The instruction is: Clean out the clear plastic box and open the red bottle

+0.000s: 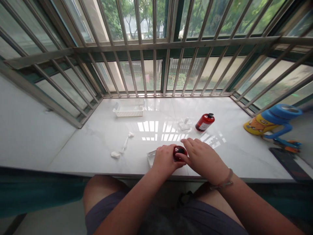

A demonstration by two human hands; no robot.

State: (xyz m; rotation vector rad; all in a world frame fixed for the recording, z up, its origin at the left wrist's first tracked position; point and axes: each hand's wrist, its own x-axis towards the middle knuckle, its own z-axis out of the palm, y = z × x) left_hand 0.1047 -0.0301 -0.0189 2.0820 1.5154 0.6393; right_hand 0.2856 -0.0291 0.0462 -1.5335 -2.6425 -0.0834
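Observation:
My left hand (166, 160) is wrapped round a small red bottle (175, 149) near the front edge of the white counter, its black top (180, 150) facing up at me. From the other side my right hand (201, 160) closes on the same bottle, its thumb lying across the front of the top and its fingers behind. Partly hidden by my left hand is a clear, shallow box or tray (151, 158). Farther back stands another red bottle (204, 122) with a black cap and a white label.
A white perforated basket (129, 112) is at the back left. Crumpled white pieces (115, 154) lie left of my hands. A clear plastic piece (185, 124) sits beside the far bottle. To the right are a blue and yellow flask (266, 122) and a dark phone (290, 163). Metal bars (156, 46) border the counter.

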